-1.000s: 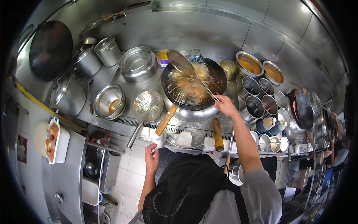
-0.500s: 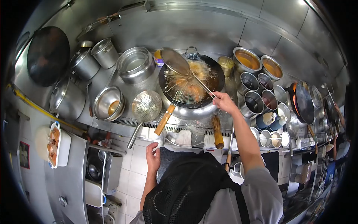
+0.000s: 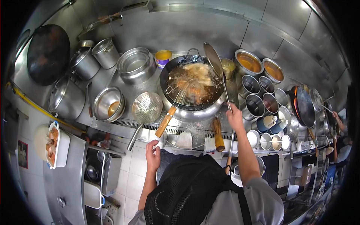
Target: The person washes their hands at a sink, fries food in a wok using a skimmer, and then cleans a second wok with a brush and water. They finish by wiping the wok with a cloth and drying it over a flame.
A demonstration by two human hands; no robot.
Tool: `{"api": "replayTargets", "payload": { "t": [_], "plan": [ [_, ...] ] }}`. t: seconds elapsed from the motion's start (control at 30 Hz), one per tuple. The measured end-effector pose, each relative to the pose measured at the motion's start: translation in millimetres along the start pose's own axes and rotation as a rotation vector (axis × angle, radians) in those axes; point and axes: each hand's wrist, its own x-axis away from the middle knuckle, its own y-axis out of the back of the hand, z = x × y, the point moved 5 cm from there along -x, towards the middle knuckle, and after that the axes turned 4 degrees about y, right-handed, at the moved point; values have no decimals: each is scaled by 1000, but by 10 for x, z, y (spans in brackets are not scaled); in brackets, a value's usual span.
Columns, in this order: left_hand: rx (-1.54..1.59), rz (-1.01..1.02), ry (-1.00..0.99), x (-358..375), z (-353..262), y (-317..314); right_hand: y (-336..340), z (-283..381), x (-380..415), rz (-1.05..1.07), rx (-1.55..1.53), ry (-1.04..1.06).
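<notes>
In my right hand [image 3: 235, 117] is the long handle of a round flat strainer [image 3: 213, 58]. Its head is tilted over the right rim of the black wok [image 3: 164, 80]. Pale battered pieces [image 3: 198, 71] bubble in the oil. A wire skimmer [image 3: 190, 93] lies in the front of the wok, with orange-brown food around it, and its wooden handle [image 3: 166, 122] sticks out toward me. My left hand [image 3: 153, 155] is near the end of that handle, apart from it, fingers loosely curled and holding nothing.
Left of the wok are a perforated ladle [image 3: 147, 107], a steel bowl [image 3: 96, 105] and a large pot [image 3: 120, 67]. A bamboo brush [image 3: 218, 135] lies in front. Sauce containers [image 3: 255, 105] stand at the right. Another person's hand [image 3: 335, 114] shows at the far right.
The flat strainer has swung from the wok's left side to its right rim, and my right hand has moved right and toward me. My left hand has barely moved.
</notes>
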Motion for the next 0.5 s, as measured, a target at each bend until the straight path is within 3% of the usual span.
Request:
{"api": "replayTargets", "payload": {
  "t": [0.03, 0.07, 0.1, 0.17, 0.2, 0.27, 0.5],
  "plan": [
    [6, 5, -15, -44, -31, -12, -31, -77, 54, -16, 34, -63],
    [11, 2, -21, -80, -66, -19, -162, -302, 79, -91, 44, 71],
    [3, 0, -29, -110, -108, -25, -226, -299, 127, -94, 45, 78],
    [-4, -6, -40, -141, -174, -25, -550, -370, 212, -3, -561, -320],
    [7, -8, -47, -140, -202, -20, -623, -259, 190, -2, -562, -316],
    [15, -11, -54, -123, -211, -15, -805, -129, 146, 15, -995, -504],
    [-3, -33, 4, 77, -54, 66, -945, -23, -273, 93, -1288, -463]
  ]
}}
